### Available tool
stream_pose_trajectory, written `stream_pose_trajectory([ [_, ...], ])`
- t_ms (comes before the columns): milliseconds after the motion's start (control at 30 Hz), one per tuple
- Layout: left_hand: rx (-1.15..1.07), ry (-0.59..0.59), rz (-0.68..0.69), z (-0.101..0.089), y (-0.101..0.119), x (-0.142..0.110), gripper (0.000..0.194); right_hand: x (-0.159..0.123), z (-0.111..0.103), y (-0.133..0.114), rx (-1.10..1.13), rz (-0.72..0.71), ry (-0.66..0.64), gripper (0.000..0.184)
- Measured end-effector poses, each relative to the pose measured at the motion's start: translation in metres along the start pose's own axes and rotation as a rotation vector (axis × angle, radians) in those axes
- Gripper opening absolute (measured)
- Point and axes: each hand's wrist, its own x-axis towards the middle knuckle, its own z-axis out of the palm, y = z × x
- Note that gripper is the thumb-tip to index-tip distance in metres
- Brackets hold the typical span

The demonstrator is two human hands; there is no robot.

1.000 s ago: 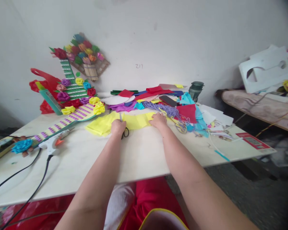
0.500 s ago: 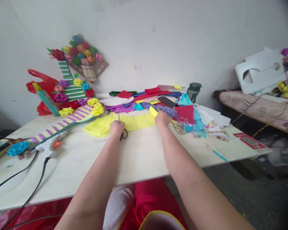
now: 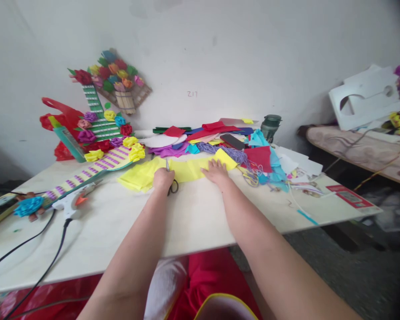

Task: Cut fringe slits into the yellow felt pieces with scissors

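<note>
A long strip of yellow crepe paper (image 3: pixel 190 170) lies across the table, loosely bunched at its left end. My left hand (image 3: pixel 163 179) is closed around the middle of a pair of scissors (image 3: pixel 174 187) over the paper. The blade tip points away above my fingers, and the dark handle loops stick out on the right. My right hand (image 3: pixel 216 171) lies flat on the strip's right part with fingers spread. Just beyond these fingers, the strip's right end is folded over.
Coloured paper sheets (image 3: pixel 173 150), purple yarn (image 3: pixel 216 151), a phone (image 3: pixel 232 142) and a dark bottle (image 3: pixel 271 126) line the back. On the left are a flower-covered guitar-shaped craft (image 3: pixel 96 168), a glue gun (image 3: pixel 68 206) with its cord, and a glue bottle (image 3: pixel 68 141).
My right hand has let go of the strip's raised right end and moved slightly left, flattening onto the paper. My left hand stays on the scissors. The view has shifted slightly.
</note>
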Motion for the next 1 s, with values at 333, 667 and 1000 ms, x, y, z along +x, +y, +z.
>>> stream_pose_trajectory([
  [333, -0.02, 0.051, -0.03, -0.011, -0.007, 0.007, 0.015, 0.002, 0.005, 0.002, -0.029, 0.061, -0.088, 0.077],
  [667, -0.321, -0.076, -0.036, -0.026, -0.03, 0.017, 0.015, 0.003, 0.006, 0.004, -0.041, 0.063, -0.089, 0.075],
  [1000, -0.405, -0.083, -0.038, -0.038, -0.036, 0.014, 0.02, 0.002, 0.004, 0.003, -0.033, 0.065, -0.092, 0.074],
])
